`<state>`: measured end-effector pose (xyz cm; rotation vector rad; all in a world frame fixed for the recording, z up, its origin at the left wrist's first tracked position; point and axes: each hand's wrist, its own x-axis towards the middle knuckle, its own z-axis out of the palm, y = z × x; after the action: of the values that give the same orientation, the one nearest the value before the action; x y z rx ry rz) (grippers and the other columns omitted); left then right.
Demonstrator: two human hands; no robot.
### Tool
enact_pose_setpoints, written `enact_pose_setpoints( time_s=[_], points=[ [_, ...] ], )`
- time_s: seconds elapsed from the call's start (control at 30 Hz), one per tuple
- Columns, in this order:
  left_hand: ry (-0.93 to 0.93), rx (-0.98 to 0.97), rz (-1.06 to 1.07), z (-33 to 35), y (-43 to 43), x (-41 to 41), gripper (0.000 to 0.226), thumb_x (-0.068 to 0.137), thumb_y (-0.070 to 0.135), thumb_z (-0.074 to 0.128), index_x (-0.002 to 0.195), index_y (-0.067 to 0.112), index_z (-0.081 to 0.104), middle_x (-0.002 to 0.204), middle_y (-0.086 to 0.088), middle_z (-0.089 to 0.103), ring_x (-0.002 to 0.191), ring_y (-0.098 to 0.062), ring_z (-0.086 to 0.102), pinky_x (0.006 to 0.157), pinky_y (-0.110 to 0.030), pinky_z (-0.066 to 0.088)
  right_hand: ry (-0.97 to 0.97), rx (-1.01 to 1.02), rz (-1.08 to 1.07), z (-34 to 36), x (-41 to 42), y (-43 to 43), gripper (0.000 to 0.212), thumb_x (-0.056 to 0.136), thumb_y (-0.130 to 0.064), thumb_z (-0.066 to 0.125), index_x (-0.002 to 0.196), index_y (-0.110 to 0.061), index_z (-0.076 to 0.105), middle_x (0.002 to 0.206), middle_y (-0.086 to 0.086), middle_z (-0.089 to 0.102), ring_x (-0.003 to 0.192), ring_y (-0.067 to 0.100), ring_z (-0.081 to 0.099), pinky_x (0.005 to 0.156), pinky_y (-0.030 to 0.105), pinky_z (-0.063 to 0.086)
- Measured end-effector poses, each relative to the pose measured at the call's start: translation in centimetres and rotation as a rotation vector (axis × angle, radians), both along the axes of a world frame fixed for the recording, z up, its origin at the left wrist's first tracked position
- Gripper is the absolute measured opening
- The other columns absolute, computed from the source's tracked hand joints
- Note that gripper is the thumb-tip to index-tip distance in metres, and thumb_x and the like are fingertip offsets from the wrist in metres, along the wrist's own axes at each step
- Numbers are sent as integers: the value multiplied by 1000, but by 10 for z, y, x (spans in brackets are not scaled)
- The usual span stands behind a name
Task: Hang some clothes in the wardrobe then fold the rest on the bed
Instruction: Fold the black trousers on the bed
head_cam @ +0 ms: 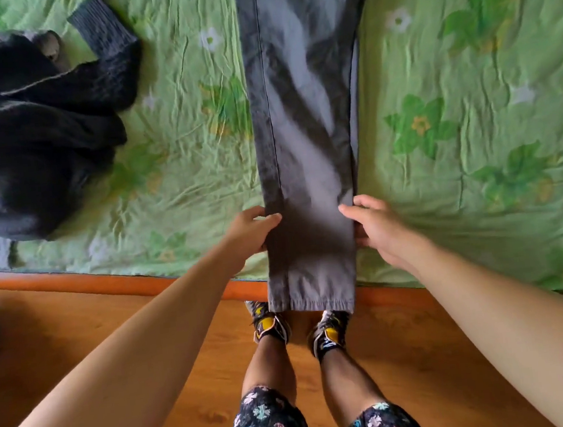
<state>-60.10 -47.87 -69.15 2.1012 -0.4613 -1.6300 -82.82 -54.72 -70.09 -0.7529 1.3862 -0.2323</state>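
Both hands (254,229) on grey trousers (302,125)

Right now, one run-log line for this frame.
stage: fold | left hand: grips grey trousers left edge | right hand: grips right edge | hem: hangs past bed edge | dark sweater: heaped

dark sweater heap (25,134) left, sheet (468,92) bare right

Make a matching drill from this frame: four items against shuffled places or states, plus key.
1. grey trousers
2. dark sweater
3. left hand
4. right hand

A. heaped on the bed, far left
B. grips the trousers' right edge
C. laid flat, hem hanging past the bed edge
D. grips the trousers' left edge

Pairs: 1-C, 2-A, 3-D, 4-B
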Motion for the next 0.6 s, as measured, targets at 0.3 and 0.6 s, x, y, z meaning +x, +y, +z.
enact_pose_setpoints(
  time_s=[0.3,0.6],
  points=[
    [-36,-167,183,-12,-103,28,13,95,2,63,94,15,65,78,-3,64,55,-7,61,49,-18,48,117,-241,-202,-15,41,-75,28,97,-17,64,73,-14,50,73,2,41,69,11,36,57,22,29],
    [158,-89,150,-11,-171,65,7,94,8,63,92,15,64,79,-5,65,65,-16,63,60,-27,53,200,-189,-242,-14,48,-145,13,90,-25,73,101,-21,67,80,-8,59,71,5,49,60,23,33]
  ],
)
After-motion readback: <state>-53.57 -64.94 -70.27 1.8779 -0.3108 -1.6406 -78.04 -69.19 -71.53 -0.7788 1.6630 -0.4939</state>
